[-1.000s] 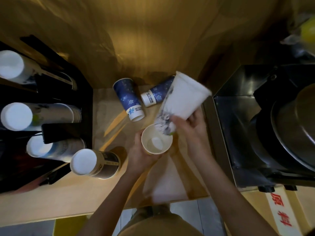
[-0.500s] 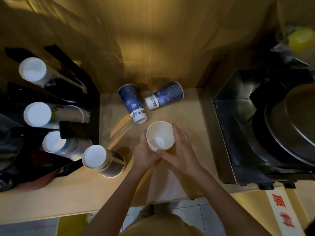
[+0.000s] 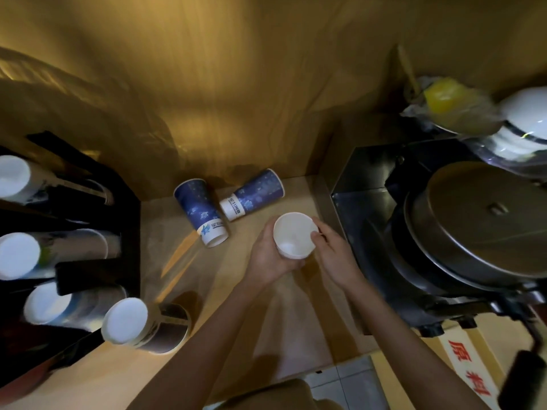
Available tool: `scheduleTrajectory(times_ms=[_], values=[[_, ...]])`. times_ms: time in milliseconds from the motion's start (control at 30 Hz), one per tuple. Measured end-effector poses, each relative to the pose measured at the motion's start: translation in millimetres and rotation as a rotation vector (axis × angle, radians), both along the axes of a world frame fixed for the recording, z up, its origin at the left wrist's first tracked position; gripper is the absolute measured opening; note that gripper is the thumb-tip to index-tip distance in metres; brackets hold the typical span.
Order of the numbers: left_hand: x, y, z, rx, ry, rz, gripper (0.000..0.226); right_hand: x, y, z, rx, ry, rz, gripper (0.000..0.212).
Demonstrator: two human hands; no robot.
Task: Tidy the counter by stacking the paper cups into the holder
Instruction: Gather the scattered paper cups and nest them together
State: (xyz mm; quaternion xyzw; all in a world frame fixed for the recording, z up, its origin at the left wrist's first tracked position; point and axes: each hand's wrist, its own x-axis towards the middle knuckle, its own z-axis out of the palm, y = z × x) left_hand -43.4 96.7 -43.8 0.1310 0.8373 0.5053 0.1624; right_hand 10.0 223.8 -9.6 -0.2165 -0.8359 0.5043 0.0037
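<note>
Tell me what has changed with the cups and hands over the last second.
The right hand brought the tilted white cup down and nested it into the cup the left hand held; both hands now grip the white cup stack upright. The two blue cups at the back of the counter lie where they were, and the cup stacks in the black holder look unchanged.
</note>
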Motion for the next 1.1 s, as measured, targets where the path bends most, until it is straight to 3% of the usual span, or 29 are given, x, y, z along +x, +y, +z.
scheduleTrajectory(times_ms=[367, 500, 567, 667, 733, 833, 900, 1000, 1100], values=[[1.1, 25.8, 2.7, -0.156, -0.046, -0.045, 0.099, -10.4, 25.1, -7.1, 0.069, -0.075, -0.032, 0.034], [-21.3, 7.6, 16.9, -0.401, -0.156, -0.192, 0.11, -38.5, 27.3, 0.6, 0.21, -0.127, -0.013, 0.037], [-38.0, -7.4, 25.1, -0.469, -0.208, -0.127, 0.097, -53.6, 23.1, 7.3, 0.297, -0.083, -0.018, 0.031], [-70.5, -36.0, 39.2, -0.506, -0.209, 0.02, 0.052, -80.0, 9.3, 15.9, 0.309, 0.019, -0.015, 0.021], [-94.9, -56.4, 48.0, -0.531, -0.244, 0.052, 0.041, -102.9, -3.6, 17.7, 0.163, 0.014, -0.044, 0.019], [-127.1, -80.5, 52.5, -0.508, -0.365, 0.131, 0.028, -139.2, -24.0, 12.5, -0.42, -0.188, -0.243, 0.014], [-143.0, -90.3, 47.7, -0.432, -0.459, 0.253, 0.03, -157.5, -34.9, 7.8, -0.755, -0.416, -0.329, 0.026], [-156.7, -94.6, 37.1, -0.18, -0.63, 0.456, 0.046, -177.6, -41.7, -9.3, -0.88, -0.548, -0.384, 0.052], [-163.6, -92.0, 26.5, -0.007, -0.748, 0.586, 0.049, -195.5, -43.5, -27.5, -0.883, -0.552, -0.434, 0.061]])
